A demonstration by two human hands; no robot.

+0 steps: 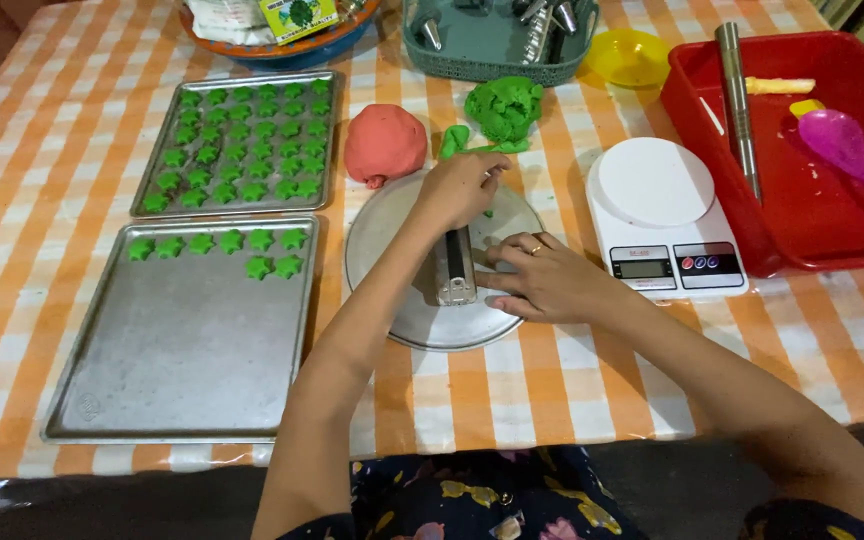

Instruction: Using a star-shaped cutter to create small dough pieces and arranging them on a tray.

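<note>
I am looking down at a table spread with an orange-and-white checked cloth (592, 375), where two bare hands are working over a round metal plate (397, 290). My left hand (460, 188) is curling its fingers together over the far edge of the plate, pinching at something small and green; what exactly sits between the fingertips I cannot tell. My right hand (542, 282), wearing a ring, is lying nearly flat on the plate's right side, fingers narrow and stretched toward a metal cookie press (454, 268) that is resting lengthwise across the middle of the plate. The fingertips are touching or almost touching its side.

Just beyond the plate a ball of red dough (384, 143) is sitting on the cloth, and beside it a rough lump of green dough (504, 107) with a strip trailing toward the left hand. To the left, two baking trays are lying one behind the other: the far tray (157, 150) is filling up with rows of small green dough stars, while the near tray (177, 370) is carrying only a short row of them along its far edge. To the right of the plate a white kitchen scale (652, 190) is standing beside a red plastic tub (802, 215) holding a metal tube (739, 105) and a purple spoon (842, 145).
</note>
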